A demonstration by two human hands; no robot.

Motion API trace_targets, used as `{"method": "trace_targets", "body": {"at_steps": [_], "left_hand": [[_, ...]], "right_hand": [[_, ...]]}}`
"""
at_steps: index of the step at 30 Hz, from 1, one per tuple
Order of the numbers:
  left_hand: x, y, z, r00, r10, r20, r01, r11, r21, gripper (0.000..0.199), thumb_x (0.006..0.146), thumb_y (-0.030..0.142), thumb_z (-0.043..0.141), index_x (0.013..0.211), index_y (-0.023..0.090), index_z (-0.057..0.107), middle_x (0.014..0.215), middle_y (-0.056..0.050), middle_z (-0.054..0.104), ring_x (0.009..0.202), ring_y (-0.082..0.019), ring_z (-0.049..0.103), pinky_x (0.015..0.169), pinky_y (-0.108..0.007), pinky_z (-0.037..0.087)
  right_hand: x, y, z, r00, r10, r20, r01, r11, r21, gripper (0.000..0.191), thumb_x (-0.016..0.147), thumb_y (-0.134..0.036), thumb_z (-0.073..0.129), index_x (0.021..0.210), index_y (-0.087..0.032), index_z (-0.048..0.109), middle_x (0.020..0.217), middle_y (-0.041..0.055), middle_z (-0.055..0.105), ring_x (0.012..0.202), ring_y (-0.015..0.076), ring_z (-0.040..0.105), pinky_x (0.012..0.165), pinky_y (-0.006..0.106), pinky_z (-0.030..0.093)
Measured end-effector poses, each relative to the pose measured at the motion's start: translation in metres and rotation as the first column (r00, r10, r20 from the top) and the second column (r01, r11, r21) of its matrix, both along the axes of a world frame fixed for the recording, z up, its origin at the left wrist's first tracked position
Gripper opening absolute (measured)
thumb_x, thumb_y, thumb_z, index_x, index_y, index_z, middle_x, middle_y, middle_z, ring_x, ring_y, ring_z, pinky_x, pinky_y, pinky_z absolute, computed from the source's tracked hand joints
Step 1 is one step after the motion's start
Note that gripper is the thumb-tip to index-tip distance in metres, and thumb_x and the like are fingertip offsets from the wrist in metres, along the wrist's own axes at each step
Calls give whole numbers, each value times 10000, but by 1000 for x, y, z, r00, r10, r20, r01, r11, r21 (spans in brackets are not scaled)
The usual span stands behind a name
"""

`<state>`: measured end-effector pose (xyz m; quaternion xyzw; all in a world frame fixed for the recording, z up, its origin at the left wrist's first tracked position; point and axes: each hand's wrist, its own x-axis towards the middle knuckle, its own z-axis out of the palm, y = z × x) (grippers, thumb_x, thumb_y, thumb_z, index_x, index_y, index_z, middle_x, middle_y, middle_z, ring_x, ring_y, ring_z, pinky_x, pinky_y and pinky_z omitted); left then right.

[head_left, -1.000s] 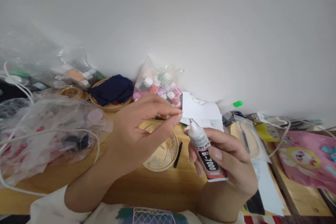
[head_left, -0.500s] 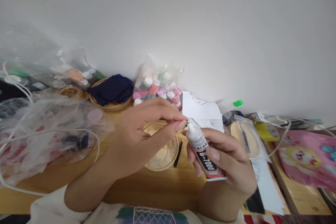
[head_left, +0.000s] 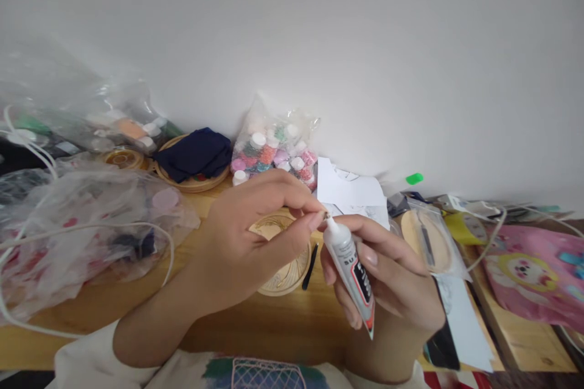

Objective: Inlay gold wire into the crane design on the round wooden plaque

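Observation:
My right hand [head_left: 392, 279] is closed around a tube of B-7000 glue [head_left: 350, 273], its nozzle pointing up and to the left. My left hand [head_left: 260, 237] pinches a tiny dark piece [head_left: 326, 215] between thumb and forefinger, right at the nozzle tip; it is too small to name. Below my hands lies a round pale wooden disc [head_left: 283, 276] with a carved or raised pattern, partly hidden by my left hand. A slim black tool [head_left: 310, 266], perhaps tweezers, lies on the table just right of the disc.
A clear bag of small jars [head_left: 274, 152] stands by the wall. Dark blue cloth [head_left: 194, 156] rests on a round hoop. White papers [head_left: 351, 188] lie behind my hands. Crumpled plastic bags [head_left: 91, 237] and a white cable [head_left: 137, 226] cover the left side; a pink pouch [head_left: 533, 273] is at right.
The glue tube has turned in my right hand, so its label faces more sideways and its tail points further down. My left hand has hardly moved and keeps its pinch.

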<state>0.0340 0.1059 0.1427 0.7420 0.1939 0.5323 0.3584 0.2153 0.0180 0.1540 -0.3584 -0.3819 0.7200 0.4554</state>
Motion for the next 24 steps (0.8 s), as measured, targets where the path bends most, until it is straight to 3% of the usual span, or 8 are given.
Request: {"method": "trace_targets", "body": {"at_steps": [4,12,16,24], "left_hand": [[0,0,3,1000,-2,0,2,1000,-1,121,881,103,634,843,217,648,801,39,677,777,-94,631,752,-225,520],[0,0,5,998,49,-50,-49,999,0,141,873,110,655,846,247,675,811,46,702,746,-109,645,705,-242,554],[-3,2,5,994,80,-76,-70,988,136,130,889,100,638,855,222,667,793,48,697,755,-91,641,701,-208,534],[-5,-1,7,960,206,-188,-137,936,323,90,928,138,584,937,211,636,897,6,691,842,-124,628,789,-280,511]], "right_hand": [[-1,0,-4,999,-38,-32,40,997,63,270,927,-345,611,1174,-241,582,839,-5,647,447,36,608,416,120,464],[-2,2,-9,994,-85,73,67,975,214,287,950,-268,568,1235,-282,600,833,-4,628,462,34,580,420,133,463],[-2,1,-9,989,-102,108,71,963,260,297,953,-242,560,1244,-281,607,818,-6,627,470,30,571,426,130,466],[-2,0,-8,977,-152,151,107,957,269,274,942,-236,576,1211,-237,624,787,-3,627,462,38,562,406,132,461]]}}
